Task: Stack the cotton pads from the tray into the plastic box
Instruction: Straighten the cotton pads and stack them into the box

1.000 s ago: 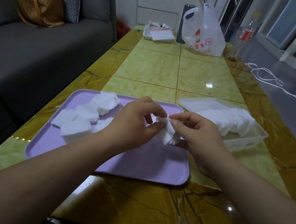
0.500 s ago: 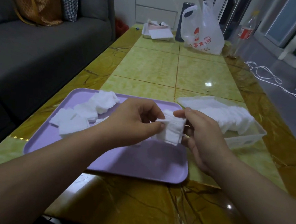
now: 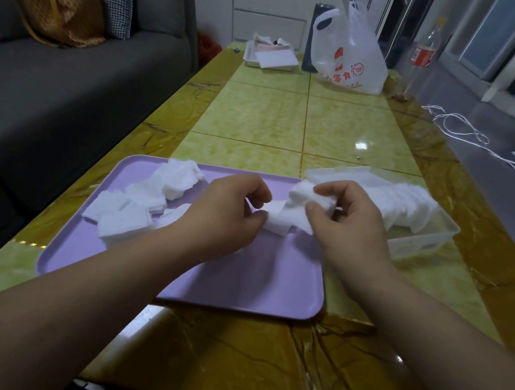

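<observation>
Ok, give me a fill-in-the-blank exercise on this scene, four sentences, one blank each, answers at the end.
1. The loose cotton pads lie on a tray whose colour is ____.
2. The left hand and right hand together hold a bunch of ____.
3. The plastic box sits on the ____ side of the tray.
4. The handbag rests on the ____.

Answers: purple; cotton pads; right; sofa
</observation>
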Available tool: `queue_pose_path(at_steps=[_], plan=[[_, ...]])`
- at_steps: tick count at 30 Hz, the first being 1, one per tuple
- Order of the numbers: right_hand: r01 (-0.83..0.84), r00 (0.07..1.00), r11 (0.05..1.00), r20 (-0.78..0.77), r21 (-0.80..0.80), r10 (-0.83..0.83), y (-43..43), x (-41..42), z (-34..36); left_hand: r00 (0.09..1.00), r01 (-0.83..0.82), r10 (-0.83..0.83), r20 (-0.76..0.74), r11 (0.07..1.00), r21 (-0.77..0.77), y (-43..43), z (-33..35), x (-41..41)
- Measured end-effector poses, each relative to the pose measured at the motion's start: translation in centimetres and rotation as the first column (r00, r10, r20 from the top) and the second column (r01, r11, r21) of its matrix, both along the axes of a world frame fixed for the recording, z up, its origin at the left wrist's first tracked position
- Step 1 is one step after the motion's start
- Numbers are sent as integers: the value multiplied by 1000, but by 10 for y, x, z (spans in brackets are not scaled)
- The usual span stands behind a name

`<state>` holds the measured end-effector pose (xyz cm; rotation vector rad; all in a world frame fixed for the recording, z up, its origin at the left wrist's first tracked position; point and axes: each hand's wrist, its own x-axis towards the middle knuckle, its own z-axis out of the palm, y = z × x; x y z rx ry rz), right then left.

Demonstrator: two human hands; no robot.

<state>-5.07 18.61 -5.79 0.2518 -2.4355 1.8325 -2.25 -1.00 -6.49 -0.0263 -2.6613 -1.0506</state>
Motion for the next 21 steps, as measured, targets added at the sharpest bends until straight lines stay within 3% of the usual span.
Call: queue_pose_path(at_steps=[3,7,14,18,21], plan=[[74,993,997,-97,28,-71,2,0,9,998,19,-8,54,981,-194,2,-7,-5],[80,994,995,-84,64,-74,1,0,6,982,154,-94,162,895,-419,16,-12,-8],[78,997,997,-15,26,-78,4,-6,-2,984,149,-104,145,926,-348,18,-6,-3],[54,999,998,1,38,-54,4,-5,-3,951,282,-197,239,868,-408,11,0,0],[43,999,998,2,38,-44,4,-5,-4,958,275,-202,203,849,-451,8,-2,1]])
